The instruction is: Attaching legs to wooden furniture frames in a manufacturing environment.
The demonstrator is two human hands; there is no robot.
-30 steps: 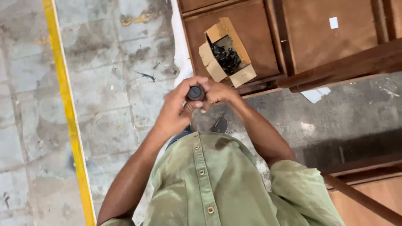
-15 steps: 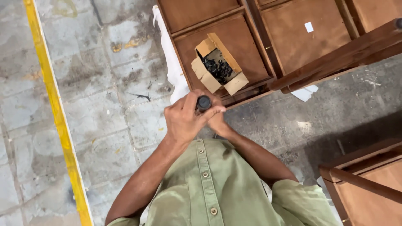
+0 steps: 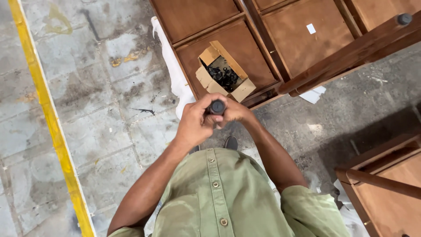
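- Small round black cap-shaped part (image 3: 217, 106) — held at chest height in front of the person, above the grey concrete floor (image 3: 109, 127), between both hands.
- Left hand (image 3: 196, 123) — fingers curled closed around the black part from the left, thumb and forefinger wrapping its rim.
- Right hand (image 3: 237, 113) — pressed against the part from the right, fingers folded onto it; mostly hidden behind the left hand, so the exact grip cannot be told.
- Open brown cardboard box (image 3: 222, 72) — just beyond the hands, flaps up, holding a heap of small black pieces (image 3: 222, 75); it lies in a shallow brown wooden panel frame (image 3: 228, 48).
- White cloth strip (image 3: 173, 72) — along the frame's left edge.
- Dark wooden rail (image 3: 351, 55) — slanting across the upper right, a black cap (image 3: 404, 19) on its far end.
- Yellow painted line (image 3: 48, 118) — running down the floor at the left.
- Olive-green buttoned shirt (image 3: 228, 197) — the person's own, lower centre.
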